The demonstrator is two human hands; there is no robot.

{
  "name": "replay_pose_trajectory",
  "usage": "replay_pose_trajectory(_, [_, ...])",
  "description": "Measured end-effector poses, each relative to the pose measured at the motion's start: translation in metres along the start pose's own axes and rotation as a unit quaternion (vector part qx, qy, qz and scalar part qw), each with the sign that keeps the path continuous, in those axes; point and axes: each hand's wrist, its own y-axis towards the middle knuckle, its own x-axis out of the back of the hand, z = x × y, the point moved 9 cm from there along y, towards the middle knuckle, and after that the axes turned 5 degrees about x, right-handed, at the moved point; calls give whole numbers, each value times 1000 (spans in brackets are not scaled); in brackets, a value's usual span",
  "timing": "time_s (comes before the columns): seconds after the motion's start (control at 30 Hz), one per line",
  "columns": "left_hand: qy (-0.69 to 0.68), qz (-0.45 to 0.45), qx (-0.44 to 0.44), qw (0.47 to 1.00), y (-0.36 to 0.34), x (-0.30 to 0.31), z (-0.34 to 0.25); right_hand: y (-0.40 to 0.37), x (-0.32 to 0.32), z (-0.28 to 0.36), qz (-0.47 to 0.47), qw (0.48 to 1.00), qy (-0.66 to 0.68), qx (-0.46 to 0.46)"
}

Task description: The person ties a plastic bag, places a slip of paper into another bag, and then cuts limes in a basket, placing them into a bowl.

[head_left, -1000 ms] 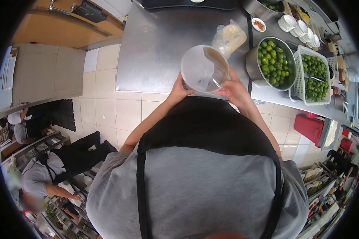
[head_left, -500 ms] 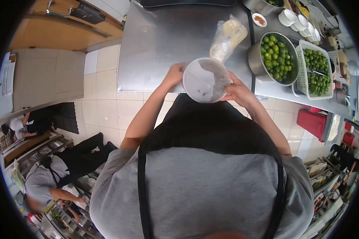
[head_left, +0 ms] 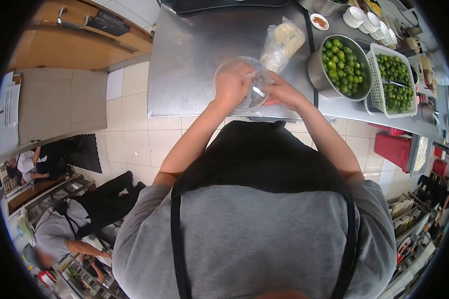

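Note:
A clear round plastic tub (head_left: 258, 102) is held near the front edge of the steel table, whitish and grey inside; its contents are too blurred to name. My right hand (head_left: 283, 93) grips the tub's right rim. Over the tub's opening is my left hand (head_left: 233, 85), its fingers curled down toward the inside; whatever they hold is hidden. Just behind the tub lies a clear plastic bag (head_left: 283, 45) with pale, flat round pieces in it.
A steel pot (head_left: 318, 74) of green limes stands to the right, beside a white basket (head_left: 379, 89) of smaller green fruit with tongs. Stacked white bowls (head_left: 355, 16) and a small dish (head_left: 319, 21) sit farther back. A co-worker (head_left: 60, 224) is at lower left.
My left hand has moved from the tub's left rim to over its opening. The tub has shifted slightly left and away from me, the right hand moving with it.

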Motion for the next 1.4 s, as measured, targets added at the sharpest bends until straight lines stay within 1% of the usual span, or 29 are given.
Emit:
replay_pose_trajectory(0.03, [2,-1,1,1000,-4,5,-4,2,0,1,3,1000,0,0])
replay_pose_trajectory(0.1, [-16,24,37,999,-13,14,0,1,28,13,-133,980,-140,50])
replay_pose_trajectory(0.13, [-15,24,37,999,-17,20,2,3,35,7,-132,980,-140,50])
replay_pose_trajectory(0.2, [68,-64,58,994,-29,49,13,-2,68,9,-232,940,-165,191])
replay_pose_trajectory(0.23, [70,-65,59,994,-36,53,15,-2,67,4,-229,940,-165,192])
replay_pose_trajectory(0.3, [95,-72,204,972,-54,61,45,1,45,-22,-115,974,-152,125])
replay_pose_trajectory(0.33, [96,-75,203,971,-64,64,49,-1,42,-26,-113,973,-154,128])
replay_pose_trajectory(0.37, [18,0,290,957,-79,51,70,-2,38,-35,-107,986,-75,107])
replay_pose_trajectory(0.4, [-61,74,371,924,-89,39,79,-4,32,-38,-99,991,4,86])
replay_pose_trajectory(0.43, [-60,71,372,924,-89,44,76,-9,31,-35,-96,992,2,87])
replay_pose_trajectory(0.47, [-231,64,411,879,-91,40,76,-16,33,-24,-100,989,0,108])
replay_pose_trajectory(0.5, [-395,54,435,807,-86,39,70,-22,36,-10,-105,986,-3,130])
replay_pose_trajectory(0.57, [-422,36,426,799,-62,62,59,-30,44,21,-104,982,-40,153])
replay_pose_trajectory(0.63, [-446,28,410,795,-38,80,49,-43,51,60,-144,960,-142,192])
replay_pose_trajectory(0.67, [-438,17,394,808,-26,89,46,-47,46,78,-159,918,-260,253])
replay_pose_trajectory(0.7, [-437,15,391,810,-18,92,43,-49,36,84,-158,917,-261,257])
replay_pose_trajectory(0.77, [-421,0,390,819,-6,96,40,-63,-5,105,-180,814,-468,292])
replay_pose_trajectory(0.8, [-422,-1,386,820,-3,97,41,-58,-12,97,-193,786,-511,289])
replay_pose_trajectory(0.83, [-441,-14,375,816,1,100,42,-53,-8,88,-196,784,-512,292])
replay_pose_trajectory(0.9, [-460,-31,358,812,10,106,50,-33,15,61,-128,901,-347,226])
replay_pose_trajectory(0.93, [-476,-36,365,800,8,107,58,-38,21,74,-139,907,-339,209])
replay_pose_trajectory(1.0, [-489,-41,372,788,7,113,65,-69,22,117,-138,944,-197,224])
replay_pose_trajectory(1.07, [-423,-12,376,824,13,122,63,-100,24,171,-172,875,-242,383])
replay_pose_trajectory(1.1, [-423,-16,375,825,15,126,63,-112,33,190,-200,865,-245,389])
replay_pose_trajectory(1.17, [-376,-16,373,848,21,136,63,-130,29,222,-230,825,-356,374])
replay_pose_trajectory(1.23, [-362,-15,359,860,27,141,55,-142,-31,227,-126,738,-410,521])
replay_pose_trajectory(1.3, [-349,-15,344,872,34,149,48,-107,-76,166,-6,735,-461,497])
replay_pose_trajectory(1.33, [-326,-26,342,881,36,157,46,-94,-75,143,-6,734,-462,498])
replay_pose_trajectory(1.4, [-302,-40,338,890,36,168,49,-71,-79,111,-41,614,-665,423])
